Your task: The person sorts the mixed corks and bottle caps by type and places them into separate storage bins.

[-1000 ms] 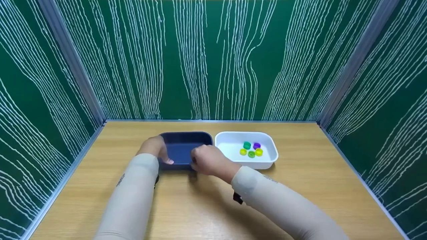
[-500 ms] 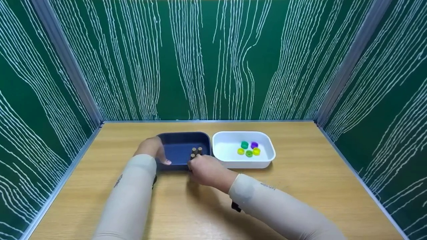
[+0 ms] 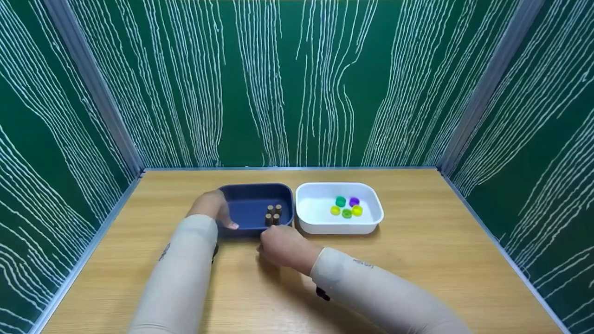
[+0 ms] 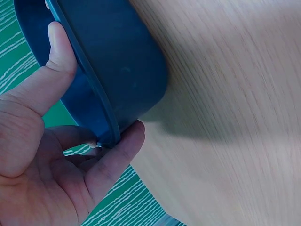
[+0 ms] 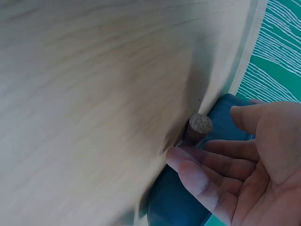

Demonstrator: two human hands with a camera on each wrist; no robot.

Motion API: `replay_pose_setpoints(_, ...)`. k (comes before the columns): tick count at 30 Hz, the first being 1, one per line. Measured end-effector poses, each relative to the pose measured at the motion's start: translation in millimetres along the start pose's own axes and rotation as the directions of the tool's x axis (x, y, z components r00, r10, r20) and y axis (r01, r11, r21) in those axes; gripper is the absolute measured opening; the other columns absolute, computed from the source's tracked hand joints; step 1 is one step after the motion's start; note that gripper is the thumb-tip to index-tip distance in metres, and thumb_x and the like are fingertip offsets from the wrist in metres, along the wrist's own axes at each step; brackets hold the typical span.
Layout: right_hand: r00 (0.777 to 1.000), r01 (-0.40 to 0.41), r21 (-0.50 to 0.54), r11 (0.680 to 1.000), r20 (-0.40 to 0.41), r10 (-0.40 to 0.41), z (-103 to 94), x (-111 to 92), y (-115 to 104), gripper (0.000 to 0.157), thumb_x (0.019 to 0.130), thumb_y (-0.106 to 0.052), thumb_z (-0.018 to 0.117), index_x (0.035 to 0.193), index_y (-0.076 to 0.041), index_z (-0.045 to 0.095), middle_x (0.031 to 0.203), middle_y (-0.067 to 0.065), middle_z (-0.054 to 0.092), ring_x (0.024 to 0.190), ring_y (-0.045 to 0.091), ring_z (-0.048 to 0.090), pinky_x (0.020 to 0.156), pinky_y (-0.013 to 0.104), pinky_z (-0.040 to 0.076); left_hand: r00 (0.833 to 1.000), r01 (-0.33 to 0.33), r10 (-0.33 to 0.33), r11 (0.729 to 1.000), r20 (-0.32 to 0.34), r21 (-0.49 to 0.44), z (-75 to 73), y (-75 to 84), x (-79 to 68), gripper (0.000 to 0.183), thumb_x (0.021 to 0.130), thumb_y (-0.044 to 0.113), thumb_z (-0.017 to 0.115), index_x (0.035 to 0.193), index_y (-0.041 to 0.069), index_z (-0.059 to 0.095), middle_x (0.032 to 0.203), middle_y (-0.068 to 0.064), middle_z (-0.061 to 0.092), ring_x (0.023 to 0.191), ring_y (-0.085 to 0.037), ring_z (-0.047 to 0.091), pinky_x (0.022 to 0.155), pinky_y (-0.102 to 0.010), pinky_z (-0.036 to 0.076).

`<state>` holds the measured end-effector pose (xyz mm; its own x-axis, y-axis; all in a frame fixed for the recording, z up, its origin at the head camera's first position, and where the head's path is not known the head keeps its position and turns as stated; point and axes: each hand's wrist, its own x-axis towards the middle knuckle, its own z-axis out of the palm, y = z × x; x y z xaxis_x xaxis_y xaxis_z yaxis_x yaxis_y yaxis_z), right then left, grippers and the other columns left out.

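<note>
At the left end of a navy rectangular bin (image 3: 254, 184), my left hand (image 3: 209, 206) grips the rim. In the left wrist view the thumb (image 4: 61, 52) reaches over the inside while fingers lie against the outer wall (image 4: 124, 56). Several short brown corks (image 3: 276, 219) stand upright in the bin's near right corner. My right hand (image 3: 284, 246) is low in front of that corner. The right wrist view shows another cork (image 5: 200, 125) beside the bin's outer wall; the fingertips (image 5: 176, 157) are right at its side, and the thumb stays apart from it.
A white bin (image 3: 341, 229) stands just right of the navy one. It holds several small translucent pieces: yellow (image 3: 357, 210), green (image 3: 340, 201) and purple (image 3: 354, 202). Green walls (image 3: 260, 93) with white streaks enclose the wooden table (image 3: 408, 204) behind and at both sides.
My right hand has drawn back from over the navy bin's front rim toward me, bringing the upright corks inside into view. The left hand keeps its hold on the bin.
</note>
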<state>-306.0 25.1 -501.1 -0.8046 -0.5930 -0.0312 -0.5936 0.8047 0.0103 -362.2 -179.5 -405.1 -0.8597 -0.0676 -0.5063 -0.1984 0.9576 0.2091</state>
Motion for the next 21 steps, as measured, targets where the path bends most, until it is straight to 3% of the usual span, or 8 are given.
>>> replay_pose_setpoints(7, 0.997, -0.049, -0.018, 0.999, 0.063, 0.05, 5.0, 7, -6, 0.047, 0.117, -0.044, 0.061, 0.091, -0.01, 0.081, 0.08, 0.005, 0.077, 0.065, 0.018, 0.064, 0.067, 0.041, 0.069, 1.0, 0.015, -0.015, 1.0, -0.007, -0.024, 2.2, -3.5, 4.2, 0.109, 0.092, 0.046, 0.097, 0.164, -0.016, 0.042, 0.169, -0.032, 0.053, 0.158, -0.045, 0.052, 0.136, -0.054, 0.044)
replay_pose_setpoints(21, 0.999, -0.027, -0.066, 0.997, -0.033, 0.025, 11.0, 5, -8, 0.035, 0.111, -0.033, 0.064, 0.086, -0.012, 0.076, 0.075, 0.005, 0.076, 0.062, 0.02, 0.069, 0.055, 0.039, 0.063, 1.0, -0.009, 0.01, 1.0, -0.004, 0.025, 3.2, -4.6, 5.1, 0.097, 0.094, 0.047, 0.095, 0.158, -0.013, 0.053, 0.167, -0.029, 0.057, 0.158, -0.044, 0.053, 0.136, -0.053, 0.044)
